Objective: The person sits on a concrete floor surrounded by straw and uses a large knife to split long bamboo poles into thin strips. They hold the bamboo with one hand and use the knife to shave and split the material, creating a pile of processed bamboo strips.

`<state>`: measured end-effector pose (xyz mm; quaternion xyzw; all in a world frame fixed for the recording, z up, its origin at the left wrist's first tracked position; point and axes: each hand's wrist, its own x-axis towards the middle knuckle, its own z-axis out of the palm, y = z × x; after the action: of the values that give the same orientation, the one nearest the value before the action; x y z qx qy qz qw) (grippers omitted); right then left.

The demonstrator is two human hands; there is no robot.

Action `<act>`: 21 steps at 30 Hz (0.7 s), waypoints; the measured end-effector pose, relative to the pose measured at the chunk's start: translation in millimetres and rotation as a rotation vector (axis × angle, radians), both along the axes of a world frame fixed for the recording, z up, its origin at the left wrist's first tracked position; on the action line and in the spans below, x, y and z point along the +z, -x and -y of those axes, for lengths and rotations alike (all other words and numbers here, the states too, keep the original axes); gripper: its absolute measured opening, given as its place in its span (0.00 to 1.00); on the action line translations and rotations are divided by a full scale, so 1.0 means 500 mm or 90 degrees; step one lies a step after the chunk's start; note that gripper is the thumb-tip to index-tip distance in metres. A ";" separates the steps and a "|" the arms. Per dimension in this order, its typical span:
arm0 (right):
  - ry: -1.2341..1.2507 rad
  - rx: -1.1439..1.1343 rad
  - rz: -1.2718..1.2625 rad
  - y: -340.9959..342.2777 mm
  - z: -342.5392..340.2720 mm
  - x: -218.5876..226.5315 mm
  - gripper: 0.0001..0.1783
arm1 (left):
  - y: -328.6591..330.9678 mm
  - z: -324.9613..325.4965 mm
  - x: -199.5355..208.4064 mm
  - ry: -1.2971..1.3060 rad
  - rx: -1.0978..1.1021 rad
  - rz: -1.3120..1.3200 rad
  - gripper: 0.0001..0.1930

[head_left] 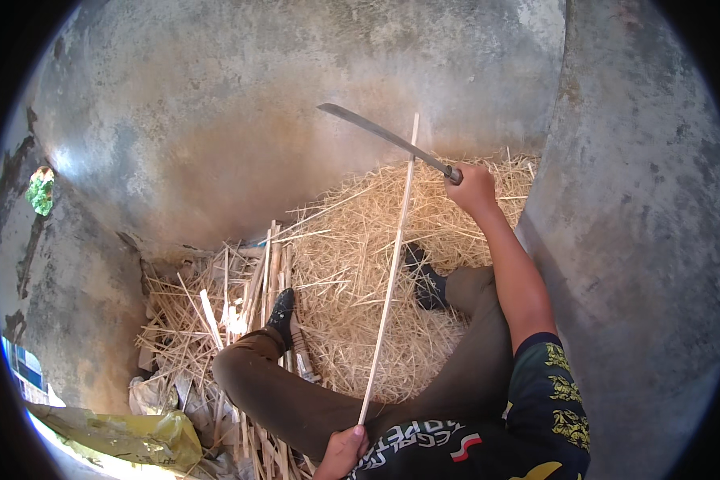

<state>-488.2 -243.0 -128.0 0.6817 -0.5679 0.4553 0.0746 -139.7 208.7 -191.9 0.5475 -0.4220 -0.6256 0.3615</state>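
Cream-coloured and slender, the wooden strip (396, 254) runs up the middle of my head view, leaning slightly to the right, from its lower end in the left grip (346, 450) to a free end in front of the concrete wall (336, 56). On my feed the fingers of that grip are closed around the strip's base, near the dark shirt (488, 448); nearly the whole length stretches out beyond it. The right grip (474, 190) is curled tight around the handle of a long knife (376, 130), whose gently curved blade points up and to the left. From where I watch, the blade crosses the strip a little below its far end, to the left of the right grip; whether metal and wood touch there, I cannot tell. The right grip itself is apart from the strip.

Below the strip I see loose straw-like shavings (352, 320) spread out, with the left foot (282, 316) and right foot (426, 280), both darkly covered, on either side of it. Bent legs in brown trousers (472, 352) frame the heap. Split sticks (186, 328) lie jumbled left of the left foot, and a yellow sack (152, 440) sits at lower left.
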 end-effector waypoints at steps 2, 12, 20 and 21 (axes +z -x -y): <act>0.038 0.061 -0.011 -0.007 -0.008 0.007 0.10 | 0.011 0.006 0.029 -0.041 0.037 0.068 0.25; -0.310 -0.258 0.136 0.110 0.070 -0.057 0.19 | 0.044 -0.005 0.096 -0.054 0.005 0.068 0.21; -0.399 -0.167 0.260 0.066 0.051 -0.021 0.17 | 0.025 0.008 0.076 -0.089 0.008 -0.011 0.26; -0.395 -0.153 0.279 0.072 0.055 -0.026 0.17 | 0.027 0.009 0.075 -0.087 0.004 -0.007 0.27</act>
<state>-523.9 -270.4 -140.7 0.4872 -0.7570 0.3843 -0.2049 -153.0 204.3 -154.2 0.5690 -0.3747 -0.6548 0.3271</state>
